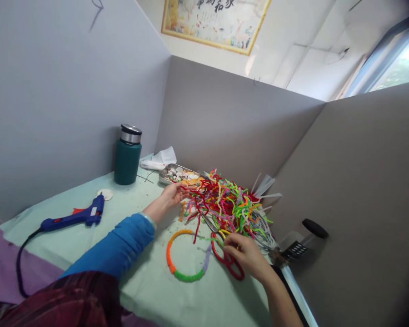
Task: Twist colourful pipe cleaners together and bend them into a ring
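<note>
My left hand (173,196) reaches to the left side of a tangled heap of coloured pipe cleaners (228,200). Its fingers are loosely extended and touch some red strands; I see no firm grip. My right hand (245,252) is closed in a pinch, with a light green pipe cleaner (215,240) running into its fingertips. A ring wrapped in orange, green and lilac (189,276) lies flat on the table, with thin bare wire across its upper right. Red-handled scissors (227,260) lie beside the ring, partly under my right hand.
A blue glue gun (71,219) with a black cord lies at left, near a round pale disc (105,194). Behind stand a green flask (127,159) and a metal tray (163,176) of small pieces. Grey wires (264,231) lie right of the heap. Grey partitions (225,109) surround the table.
</note>
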Demonstrator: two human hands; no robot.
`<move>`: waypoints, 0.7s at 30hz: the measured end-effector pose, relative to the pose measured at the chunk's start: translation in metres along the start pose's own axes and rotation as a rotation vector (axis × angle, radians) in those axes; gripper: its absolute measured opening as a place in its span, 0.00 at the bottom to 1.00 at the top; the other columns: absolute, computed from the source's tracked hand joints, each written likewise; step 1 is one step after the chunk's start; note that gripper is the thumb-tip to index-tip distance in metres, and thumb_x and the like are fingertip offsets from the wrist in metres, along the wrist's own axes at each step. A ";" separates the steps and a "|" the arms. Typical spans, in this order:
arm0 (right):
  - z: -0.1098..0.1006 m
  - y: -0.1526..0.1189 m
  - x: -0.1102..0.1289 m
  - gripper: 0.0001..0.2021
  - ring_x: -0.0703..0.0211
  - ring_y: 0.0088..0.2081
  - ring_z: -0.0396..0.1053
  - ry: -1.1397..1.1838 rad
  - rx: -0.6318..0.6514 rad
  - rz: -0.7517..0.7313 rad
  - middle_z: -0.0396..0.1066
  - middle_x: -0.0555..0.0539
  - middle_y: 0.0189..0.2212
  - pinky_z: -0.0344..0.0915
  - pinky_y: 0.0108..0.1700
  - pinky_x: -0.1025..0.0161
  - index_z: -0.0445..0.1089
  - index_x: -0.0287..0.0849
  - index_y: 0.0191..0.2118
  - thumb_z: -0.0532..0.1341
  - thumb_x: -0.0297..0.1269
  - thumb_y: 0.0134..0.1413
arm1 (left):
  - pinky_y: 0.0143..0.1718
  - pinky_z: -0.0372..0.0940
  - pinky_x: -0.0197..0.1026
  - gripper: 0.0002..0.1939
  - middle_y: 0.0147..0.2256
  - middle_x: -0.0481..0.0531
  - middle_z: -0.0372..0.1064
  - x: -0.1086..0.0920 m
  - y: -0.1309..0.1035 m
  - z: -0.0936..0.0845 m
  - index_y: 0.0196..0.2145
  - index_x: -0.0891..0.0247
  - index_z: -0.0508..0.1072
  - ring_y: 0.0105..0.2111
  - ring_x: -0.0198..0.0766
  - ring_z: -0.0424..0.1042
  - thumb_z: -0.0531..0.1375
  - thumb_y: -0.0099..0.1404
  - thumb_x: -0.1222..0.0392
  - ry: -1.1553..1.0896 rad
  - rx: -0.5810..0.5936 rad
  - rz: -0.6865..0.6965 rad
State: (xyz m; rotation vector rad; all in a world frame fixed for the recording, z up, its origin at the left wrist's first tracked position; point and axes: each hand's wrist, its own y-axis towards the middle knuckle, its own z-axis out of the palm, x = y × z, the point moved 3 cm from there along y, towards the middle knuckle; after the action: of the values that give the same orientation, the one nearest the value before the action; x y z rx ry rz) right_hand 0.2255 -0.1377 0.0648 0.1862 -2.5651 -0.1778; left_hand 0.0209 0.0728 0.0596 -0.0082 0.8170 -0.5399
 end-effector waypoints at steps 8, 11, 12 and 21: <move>-0.035 0.114 -0.008 0.09 0.61 0.27 0.66 -0.001 -0.102 0.097 0.72 0.48 0.25 0.59 0.29 0.66 0.74 0.41 0.29 0.58 0.39 0.47 | 0.19 0.59 0.33 0.09 0.14 0.48 0.64 -0.008 0.011 0.001 0.21 0.67 0.70 0.14 0.32 0.63 0.60 0.55 0.59 1.283 -0.076 0.040; -0.013 0.167 -0.018 0.14 0.62 0.27 0.67 0.231 -0.157 0.190 0.74 0.47 0.29 0.60 0.27 0.67 0.73 0.41 0.40 0.58 0.36 0.47 | 0.20 0.57 0.32 0.12 0.15 0.47 0.63 -0.009 0.016 0.014 0.22 0.66 0.72 0.15 0.30 0.63 0.56 0.57 0.57 1.462 0.059 0.217; -0.005 0.181 -0.020 0.15 0.63 0.26 0.67 0.308 -0.161 0.232 0.74 0.47 0.30 0.60 0.26 0.68 0.72 0.41 0.42 0.59 0.35 0.46 | 0.21 0.56 0.32 0.12 0.16 0.46 0.64 -0.007 0.017 0.019 0.22 0.66 0.73 0.16 0.30 0.62 0.55 0.57 0.57 1.492 0.105 0.285; -0.037 0.195 -0.028 0.22 0.56 0.36 0.71 0.898 -0.345 0.196 0.74 0.43 0.38 0.63 0.27 0.67 0.71 0.39 0.44 0.64 0.47 0.43 | 0.29 0.59 0.33 0.09 0.29 0.51 0.73 -0.002 0.041 0.055 0.31 0.63 0.76 0.28 0.35 0.68 0.57 0.55 0.60 1.295 0.135 0.655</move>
State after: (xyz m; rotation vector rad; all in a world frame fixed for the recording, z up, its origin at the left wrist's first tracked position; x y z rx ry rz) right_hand 0.2504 0.0549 0.1130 -0.1044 -1.6162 -0.3609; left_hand 0.0764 0.0984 0.0907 0.7780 1.9317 0.1071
